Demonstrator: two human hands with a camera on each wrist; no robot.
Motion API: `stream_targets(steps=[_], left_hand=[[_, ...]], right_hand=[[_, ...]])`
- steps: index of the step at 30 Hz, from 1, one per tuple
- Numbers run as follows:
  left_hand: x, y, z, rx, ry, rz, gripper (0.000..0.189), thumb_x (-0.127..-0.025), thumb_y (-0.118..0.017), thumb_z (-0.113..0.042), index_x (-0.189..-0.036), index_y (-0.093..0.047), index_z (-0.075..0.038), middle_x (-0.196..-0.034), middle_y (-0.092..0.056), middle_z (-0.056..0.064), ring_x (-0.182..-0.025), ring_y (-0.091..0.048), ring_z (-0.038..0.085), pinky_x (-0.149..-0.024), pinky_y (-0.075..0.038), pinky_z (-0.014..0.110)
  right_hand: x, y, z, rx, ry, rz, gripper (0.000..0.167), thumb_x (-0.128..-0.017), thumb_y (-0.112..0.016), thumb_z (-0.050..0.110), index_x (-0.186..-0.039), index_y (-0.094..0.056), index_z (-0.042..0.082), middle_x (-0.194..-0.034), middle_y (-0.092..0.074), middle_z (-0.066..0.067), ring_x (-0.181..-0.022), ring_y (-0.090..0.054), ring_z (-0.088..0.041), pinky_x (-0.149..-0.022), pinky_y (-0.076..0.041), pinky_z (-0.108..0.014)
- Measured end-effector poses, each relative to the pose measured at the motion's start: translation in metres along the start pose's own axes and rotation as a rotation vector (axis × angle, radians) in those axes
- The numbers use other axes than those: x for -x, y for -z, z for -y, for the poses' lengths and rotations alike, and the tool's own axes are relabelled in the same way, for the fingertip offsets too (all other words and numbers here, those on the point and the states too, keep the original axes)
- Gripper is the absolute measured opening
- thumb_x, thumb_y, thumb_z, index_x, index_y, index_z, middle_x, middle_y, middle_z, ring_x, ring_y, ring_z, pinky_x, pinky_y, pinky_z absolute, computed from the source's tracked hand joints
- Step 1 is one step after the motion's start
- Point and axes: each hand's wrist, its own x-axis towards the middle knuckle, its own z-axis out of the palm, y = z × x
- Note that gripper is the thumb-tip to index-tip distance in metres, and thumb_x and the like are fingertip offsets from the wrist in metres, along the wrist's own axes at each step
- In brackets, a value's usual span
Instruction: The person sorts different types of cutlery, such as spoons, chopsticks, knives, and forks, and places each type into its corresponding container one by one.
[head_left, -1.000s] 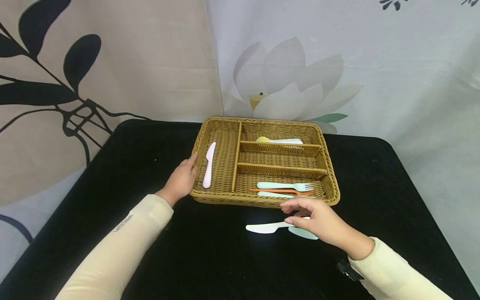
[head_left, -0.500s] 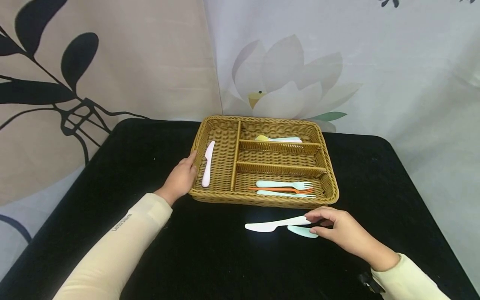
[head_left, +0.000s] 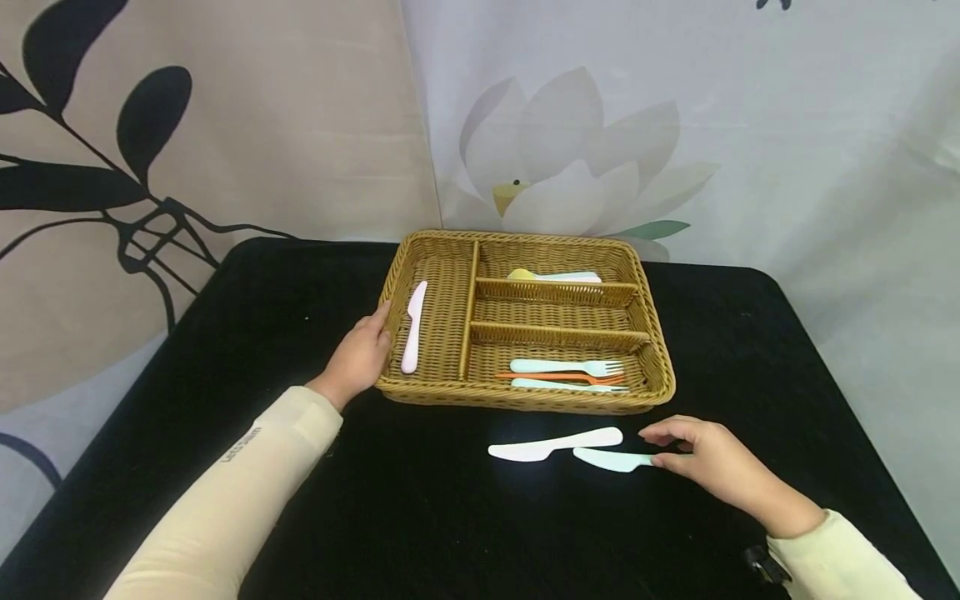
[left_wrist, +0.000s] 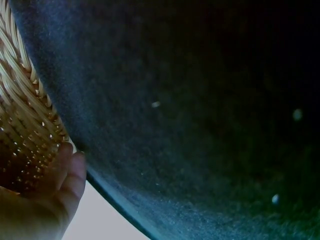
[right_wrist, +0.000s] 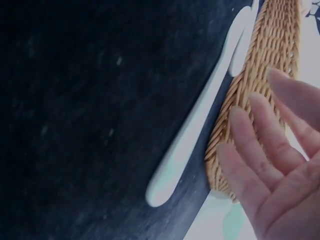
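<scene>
In the head view my left hand (head_left: 356, 358) rests against the left side of a wicker basket (head_left: 431, 397) with compartments; in the left wrist view its fingers lie against the woven wall. My right hand (head_left: 712, 462) hovers at the handle end of a mint-green knife (head_left: 611, 460), fingers spread and holding nothing. The right wrist view shows this knife (right_wrist: 187, 135) lying on the black cloth, beside the fingers. Just behind it lies a white knife (head_left: 551, 446), in front of the basket.
Inside the basket, a pink knife (head_left: 413, 327) lies in the left compartment. Mint forks (head_left: 566, 367) and an orange fork (head_left: 555, 377) share the front one; a yellow-ended piece (head_left: 521, 274) and pale handles lie at the back. A patterned curtain (head_left: 300, 125) hangs behind the black-covered table (head_left: 420, 517).
My right hand has moved right, away from the white knife and along the mint knife, uncovering more of both. The left hand stays at the basket.
</scene>
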Motion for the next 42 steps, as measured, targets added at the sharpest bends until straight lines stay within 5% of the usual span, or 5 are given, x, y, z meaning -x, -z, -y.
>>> stream_targets(steps=[4, 10, 17, 34, 42], left_hand=[[0.000, 0.001, 0.000, -0.002, -0.003, 0.001, 0.056, -0.105, -0.028, -0.020, -0.156, -0.008, -0.008, -0.149, -0.031, 0.025, -0.132, -0.038, 0.038, -0.112, -0.027, 0.054], [0.000, 0.001, -0.001, -0.004, -0.008, 0.003, 0.056, -0.105, -0.028, -0.019, -0.156, -0.008, -0.007, -0.150, -0.030, 0.026, -0.134, -0.036, 0.039, -0.112, -0.026, 0.054], [0.000, 0.001, 0.000, 0.000, 0.008, 0.005, 0.055, -0.105, -0.027, -0.020, -0.156, -0.007, -0.009, -0.149, -0.032, 0.025, -0.131, -0.040, 0.039, -0.110, -0.029, 0.055], [0.001, 0.000, -0.002, 0.030, 0.031, 0.011, 0.056, -0.106, -0.029, -0.022, -0.157, -0.006, -0.013, -0.147, -0.033, 0.023, -0.126, -0.043, 0.037, -0.108, -0.034, 0.055], [0.001, 0.000, -0.002, 0.027, 0.029, 0.014, 0.056, -0.106, -0.028, -0.022, -0.156, -0.006, -0.012, -0.148, -0.032, 0.023, -0.131, -0.040, 0.039, -0.109, -0.031, 0.056]], right_hand=[[-0.001, 0.002, -0.007, 0.046, -0.021, 0.019, 0.026, -0.080, -0.076, 0.008, -0.105, -0.072, 0.008, -0.099, -0.070, 0.000, -0.091, -0.065, -0.020, -0.078, -0.054, -0.043], [-0.002, 0.004, -0.013, 0.083, -0.040, 0.085, 0.022, -0.079, -0.076, 0.007, -0.101, -0.073, 0.010, -0.091, -0.067, 0.005, -0.082, -0.061, -0.011, -0.065, -0.051, -0.026], [-0.003, 0.004, -0.018, 0.111, -0.063, 0.138, 0.021, -0.078, -0.076, 0.004, -0.098, -0.072, 0.009, -0.083, -0.064, 0.008, -0.074, -0.056, -0.005, -0.060, -0.048, -0.023], [-0.003, 0.006, -0.023, 0.095, 0.077, 0.204, 0.016, -0.077, -0.076, 0.003, -0.089, -0.075, 0.014, -0.085, -0.063, 0.010, -0.071, -0.052, 0.001, -0.058, -0.045, -0.023], [-0.004, 0.008, -0.020, 0.056, 0.066, 0.232, 0.018, -0.078, -0.074, 0.002, -0.088, -0.074, 0.017, -0.085, -0.063, 0.011, -0.073, -0.053, 0.000, -0.060, -0.047, -0.023]])
